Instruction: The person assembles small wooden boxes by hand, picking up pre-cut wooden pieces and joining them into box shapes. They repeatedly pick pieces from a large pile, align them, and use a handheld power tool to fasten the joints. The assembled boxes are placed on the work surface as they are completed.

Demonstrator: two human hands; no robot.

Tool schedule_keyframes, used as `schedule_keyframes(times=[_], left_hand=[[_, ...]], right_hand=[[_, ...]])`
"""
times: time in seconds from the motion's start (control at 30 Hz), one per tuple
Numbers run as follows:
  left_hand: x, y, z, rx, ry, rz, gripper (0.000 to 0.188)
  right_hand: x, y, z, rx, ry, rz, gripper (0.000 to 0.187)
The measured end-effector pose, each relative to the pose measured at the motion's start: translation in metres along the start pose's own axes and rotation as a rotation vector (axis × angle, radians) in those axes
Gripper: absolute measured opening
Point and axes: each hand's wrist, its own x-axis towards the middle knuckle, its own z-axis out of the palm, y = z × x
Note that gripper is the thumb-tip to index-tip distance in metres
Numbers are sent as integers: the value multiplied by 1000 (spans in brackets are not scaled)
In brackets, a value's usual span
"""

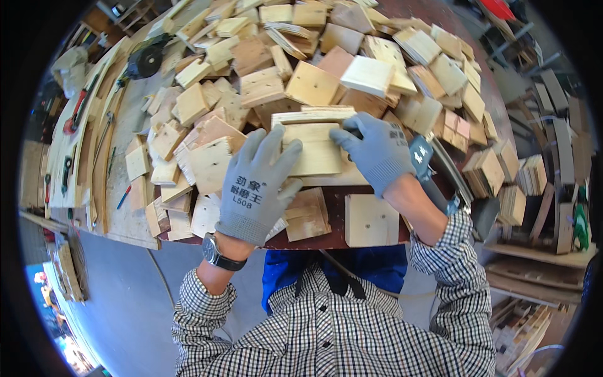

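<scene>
A flat, pale wooden block lies between my gloved hands at the near side of the table. My left hand, in a grey glove, has its fingers stretched and spread, with fingertips touching the block's left edge. From the other side, my right hand curls its fingers on the block's right edge, thumb and index close together. A narrow wood strip sits along the block's far edge. Beneath, a wider board shows partly. Two more blocks lie nearer me, one squarish with two dark marks, one rougher.
A large heap of loose wood blocks covers the table beyond my hands. Close by my right forearm lies a teal and black power tool. Left are a black round tool, a red-handled tool and a blue pen. Stacked blocks stand right.
</scene>
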Motion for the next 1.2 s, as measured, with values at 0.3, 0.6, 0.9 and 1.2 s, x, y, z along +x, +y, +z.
schedule_keyframes(times=[0.3, 0.6, 0.9, 1.2], left_hand=[[8, 14, 18, 61, -46, -49, 46], [12, 4, 19, 72, -27, 37, 56], [29, 8, 17, 106, -119, 68, 69], [35, 9, 26, 149, -98, 125, 90]], right_hand=[[-11, 24, -11, -91, -89, -108, 40], [-25, 21, -11, -49, -347, -170, 64], [-12, 21, -18, 13, -338, -82, 57], [20, 71, 24, 381, -188, -244, 25]])
